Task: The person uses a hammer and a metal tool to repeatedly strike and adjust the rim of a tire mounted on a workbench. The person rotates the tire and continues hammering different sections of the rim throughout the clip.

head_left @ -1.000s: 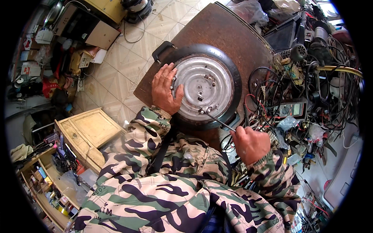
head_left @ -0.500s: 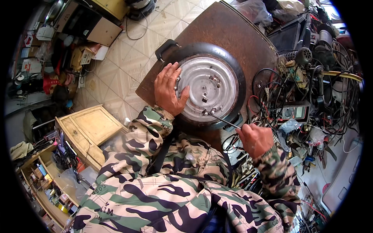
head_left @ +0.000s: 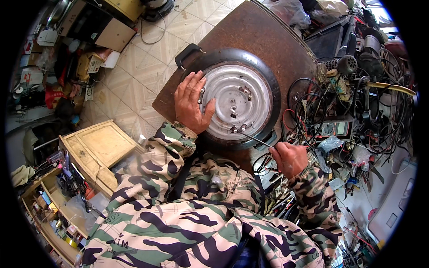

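Observation:
A round electric pan (head_left: pixel 267 85) lies upside down, its dark outer rim around a bare silvery heating plate (head_left: pixel 223 82) with ring grooves. Small terminals and brackets stand up near the plate's middle and edges. My left hand (head_left: pixel 191 105) rests with fingers spread over the plate's left edge and the rim beside it. In my right hand (head_left: pixel 291 159) is a screwdriver (head_left: pixel 257 140), its handle hidden in the closed fingers. The thin dark shaft points up and left, its tip at a terminal (head_left: pixel 234 130) near the plate's lower edge.
The pan sits on a worn brown board (head_left: pixel 250 27), one black side handle (head_left: pixel 187 54) sticking out at upper left. Tangled cables and a multimeter (head_left: pixel 335 128) crowd the right. A wooden cabinet (head_left: pixel 96 149) stands left, beside an open drawer of tools.
The whole view has shifted slightly, so pan and hands appear a little farther left. Both hands keep their hold, and the screwdriver tip stays at the same terminal.

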The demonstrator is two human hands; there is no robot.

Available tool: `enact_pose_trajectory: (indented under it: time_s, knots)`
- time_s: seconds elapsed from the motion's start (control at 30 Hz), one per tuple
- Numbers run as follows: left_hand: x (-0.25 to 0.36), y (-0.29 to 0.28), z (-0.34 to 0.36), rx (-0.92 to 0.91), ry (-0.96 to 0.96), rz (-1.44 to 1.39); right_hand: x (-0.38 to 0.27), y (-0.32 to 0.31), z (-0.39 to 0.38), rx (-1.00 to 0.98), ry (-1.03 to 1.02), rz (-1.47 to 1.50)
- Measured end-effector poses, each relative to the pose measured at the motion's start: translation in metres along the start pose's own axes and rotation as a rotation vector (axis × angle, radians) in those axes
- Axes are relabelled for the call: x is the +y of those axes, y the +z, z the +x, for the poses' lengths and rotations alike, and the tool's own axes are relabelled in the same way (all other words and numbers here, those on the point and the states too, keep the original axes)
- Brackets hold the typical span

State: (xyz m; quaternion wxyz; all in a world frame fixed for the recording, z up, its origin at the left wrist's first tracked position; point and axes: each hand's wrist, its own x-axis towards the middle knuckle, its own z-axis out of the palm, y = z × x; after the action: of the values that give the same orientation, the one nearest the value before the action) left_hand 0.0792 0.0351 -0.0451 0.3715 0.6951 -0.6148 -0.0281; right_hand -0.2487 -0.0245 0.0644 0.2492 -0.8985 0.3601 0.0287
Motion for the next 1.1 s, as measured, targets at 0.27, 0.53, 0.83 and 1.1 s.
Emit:
enact_pose_trajectory:
  time_s: [0.27, 0.53, 0.83, 1.1]
  knots:
    - [-0.001, 0.001, 0.000, 0.015, -0.010, 0.000, -0.033, -0.019, -0.006, -0.170, 0.256, 0.171]
    - [-0.003, 0.003, -0.003, 0.027, -0.025, 0.004, -0.057, -0.037, 0.002, -0.284, 0.248, 0.070]
    - [0.002, -0.002, 0.004, -0.006, -0.010, 0.004, 0.020, 0.001, 0.006, 0.024, -0.113, -0.009]
    - [0.002, -0.001, 0.003, 0.011, -0.033, -0.008, -0.060, -0.044, 0.009, -0.189, 0.144, -0.261]
